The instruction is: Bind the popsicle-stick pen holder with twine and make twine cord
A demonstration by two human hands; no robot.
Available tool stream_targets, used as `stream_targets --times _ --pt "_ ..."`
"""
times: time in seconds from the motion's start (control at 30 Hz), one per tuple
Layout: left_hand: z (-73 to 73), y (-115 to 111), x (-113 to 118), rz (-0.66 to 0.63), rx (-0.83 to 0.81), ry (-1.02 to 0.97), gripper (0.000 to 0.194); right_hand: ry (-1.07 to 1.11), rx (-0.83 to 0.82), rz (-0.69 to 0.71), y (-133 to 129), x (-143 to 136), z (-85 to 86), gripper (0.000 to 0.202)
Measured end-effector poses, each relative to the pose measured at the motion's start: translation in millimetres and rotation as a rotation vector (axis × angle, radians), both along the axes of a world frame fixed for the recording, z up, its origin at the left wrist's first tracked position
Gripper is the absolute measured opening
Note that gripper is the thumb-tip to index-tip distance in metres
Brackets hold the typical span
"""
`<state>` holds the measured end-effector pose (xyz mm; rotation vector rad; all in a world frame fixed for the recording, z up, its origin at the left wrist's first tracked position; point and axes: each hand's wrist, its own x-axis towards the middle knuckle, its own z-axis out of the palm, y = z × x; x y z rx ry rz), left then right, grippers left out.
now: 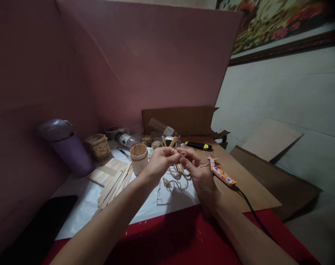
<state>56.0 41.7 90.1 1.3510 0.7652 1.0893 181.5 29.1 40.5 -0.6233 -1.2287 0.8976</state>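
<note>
My left hand (164, 159) and my right hand (202, 173) meet above the table's middle, both closed in a pinch. Between their fingertips is a small coil of brown twine (183, 154), partly covered by the fingers. Under the hands, loops of twine (181, 176) and a frayed tangle of it (167, 183) lie on the white sheet. Left of my left hand stands a round cup made of craft sticks (139, 165), with a scalloped rim and a twine band. A hot glue gun (222, 173) with a colourful dotted pattern lies to the right of my right hand.
Craft sticks (114, 184) are spread at left, near a purple tumbler (70, 151) and a woven-looking container (98, 147). Plastic bottles (125, 140), balls of twine (147, 140) and a yellow-black utility knife (197, 145) sit behind. Cardboard (247, 187) covers the right side.
</note>
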Motion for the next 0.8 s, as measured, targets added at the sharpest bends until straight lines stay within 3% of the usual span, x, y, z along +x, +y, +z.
stream_targets --times 0.1,0.2,0.53,0.8 --pt "1.3 -1 0 -0.100 -0.056 0.021 0.020 -0.009 0.017 0.017 3 2 -1.1 0.010" --pt "2.0 0 -2 -0.077 -0.048 0.081 0.021 0.025 -0.017 0.014 5 4 -1.3 0.005" --pt "-5.3 6 -7 -0.209 -0.049 0.247 0.018 0.280 -0.188 -0.105 11 11 8.9 0.027" --pt "-14.6 15 -12 -0.297 -0.121 0.236 0.015 0.351 -0.158 -0.389 28 34 10.4 0.037"
